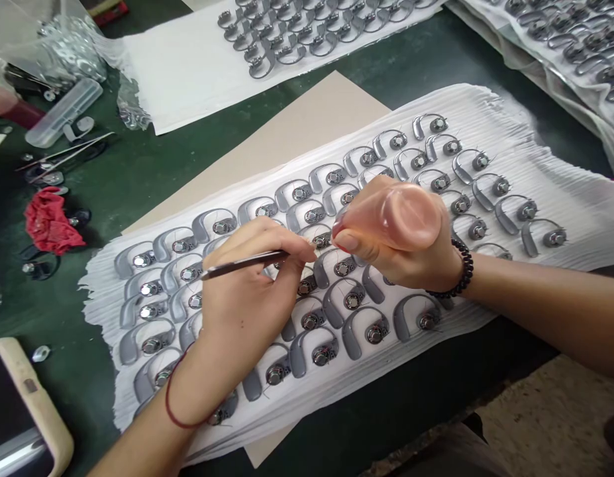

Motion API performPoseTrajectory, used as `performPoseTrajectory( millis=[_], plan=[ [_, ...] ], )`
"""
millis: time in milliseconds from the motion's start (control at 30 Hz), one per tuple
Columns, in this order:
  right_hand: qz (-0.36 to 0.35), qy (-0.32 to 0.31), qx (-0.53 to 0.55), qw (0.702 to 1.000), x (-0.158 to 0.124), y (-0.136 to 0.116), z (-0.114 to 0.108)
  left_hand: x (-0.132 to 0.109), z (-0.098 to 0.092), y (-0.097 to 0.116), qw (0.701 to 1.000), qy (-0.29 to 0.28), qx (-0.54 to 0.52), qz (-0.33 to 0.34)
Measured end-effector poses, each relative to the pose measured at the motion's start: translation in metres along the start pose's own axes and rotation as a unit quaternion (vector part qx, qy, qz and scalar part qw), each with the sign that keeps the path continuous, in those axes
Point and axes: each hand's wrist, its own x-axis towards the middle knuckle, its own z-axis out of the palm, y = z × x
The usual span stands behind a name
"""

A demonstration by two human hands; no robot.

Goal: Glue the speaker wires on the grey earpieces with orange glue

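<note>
My left hand is closed round dark tweezers, whose back end sticks out to the left. My right hand grips a translucent pinkish bottle, its round base facing up toward me and its other end pointing down-left. Both hands are over the middle of a white foam sheet that bears rows of grey curved ear-hook parts, each with a round metal piece and thin wires. Between the hands one such part shows. The tweezers' tips are close to it; whether they touch it is unclear.
A phone lies at the lower left. Along the left are a red cloth, metal tweezers, a clear plastic case and a bag of small parts. More ear-hook parts lie at the back and upper right.
</note>
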Motion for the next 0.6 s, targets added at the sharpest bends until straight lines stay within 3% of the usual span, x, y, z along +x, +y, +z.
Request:
performPoseTrajectory(
  millis=[267, 600],
  plan=[
    [0.010, 0.007, -0.009, 1.000, -0.0007, 0.0014, 0.0001, -0.0010, 0.0029, 0.0036, 0.999, -0.005, -0.001, -0.034],
    [-0.006, 0.002, 0.020, 1.000, -0.0001, -0.0008, -0.0010, 0.0004, -0.0002, 0.0014, 1.000, -0.006, 0.001, -0.007]
  ],
)
